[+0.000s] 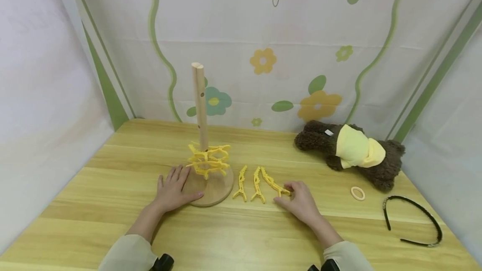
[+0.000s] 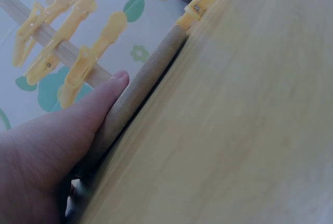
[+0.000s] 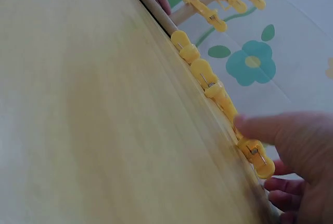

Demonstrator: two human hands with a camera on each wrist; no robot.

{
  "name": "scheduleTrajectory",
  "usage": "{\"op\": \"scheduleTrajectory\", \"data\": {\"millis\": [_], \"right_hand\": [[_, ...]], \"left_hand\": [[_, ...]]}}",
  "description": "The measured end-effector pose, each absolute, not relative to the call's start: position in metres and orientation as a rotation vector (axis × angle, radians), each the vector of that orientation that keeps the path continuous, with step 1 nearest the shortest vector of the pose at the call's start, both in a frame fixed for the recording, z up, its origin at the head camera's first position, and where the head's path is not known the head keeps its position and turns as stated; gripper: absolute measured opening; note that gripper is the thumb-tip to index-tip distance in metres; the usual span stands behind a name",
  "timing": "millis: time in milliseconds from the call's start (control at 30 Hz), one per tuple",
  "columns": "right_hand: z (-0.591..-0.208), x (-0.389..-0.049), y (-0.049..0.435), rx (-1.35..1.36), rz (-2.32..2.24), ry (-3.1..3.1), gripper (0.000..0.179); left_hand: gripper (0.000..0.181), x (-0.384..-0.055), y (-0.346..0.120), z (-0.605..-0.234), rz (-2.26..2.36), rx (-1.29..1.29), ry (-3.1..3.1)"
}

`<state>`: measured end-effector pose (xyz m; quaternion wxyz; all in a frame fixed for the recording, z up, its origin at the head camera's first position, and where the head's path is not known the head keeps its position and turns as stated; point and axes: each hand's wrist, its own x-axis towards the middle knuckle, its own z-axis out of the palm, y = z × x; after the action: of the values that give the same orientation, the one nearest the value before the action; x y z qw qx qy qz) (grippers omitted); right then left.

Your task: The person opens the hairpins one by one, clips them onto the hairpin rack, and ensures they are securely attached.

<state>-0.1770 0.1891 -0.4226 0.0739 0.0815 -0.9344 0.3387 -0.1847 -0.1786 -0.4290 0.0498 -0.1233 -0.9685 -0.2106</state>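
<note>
My left hand (image 1: 172,191) rests with spread fingers on the left side of the round wooden base (image 1: 222,189), its thumb lying over the top. From the base rises a wooden pole (image 1: 200,103), with several yellow hair clips (image 1: 208,163) around its lower part; the left wrist view shows these clips (image 2: 67,31) side on. My right hand (image 1: 301,203) is at the rightmost loose yellow hair clip (image 1: 272,182), thumb and fingers on either side of its forked end. In the right wrist view this clip (image 3: 255,153) lies on the table beneath the thumb. Two more hair clips (image 1: 257,185) lie left of it.
A dark plush toy in a yellow top (image 1: 359,147) lies at the back right. Nearer are a pale ring (image 1: 357,193) and a black headband (image 1: 421,208) by the table's right edge. Behind the wooden table (image 1: 241,237) hangs a flower-patterned cloth (image 1: 233,24).
</note>
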Motion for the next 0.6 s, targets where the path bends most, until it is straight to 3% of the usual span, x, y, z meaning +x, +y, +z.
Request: {"op": "scheduleTrajectory", "data": {"millis": [200,600], "right_hand": [[-0.422,-0.177,0.189,0.239,0.919,-2.776,0.037],[-0.414,-0.183,0.202,0.149,1.150,-2.761,0.036]], "left_hand": [[0.093,-0.184,-0.179,-0.429,-0.652,-0.371,-2.952],[0.092,-0.184,-0.177,-0.426,-0.649,-0.376,-2.953]]}}
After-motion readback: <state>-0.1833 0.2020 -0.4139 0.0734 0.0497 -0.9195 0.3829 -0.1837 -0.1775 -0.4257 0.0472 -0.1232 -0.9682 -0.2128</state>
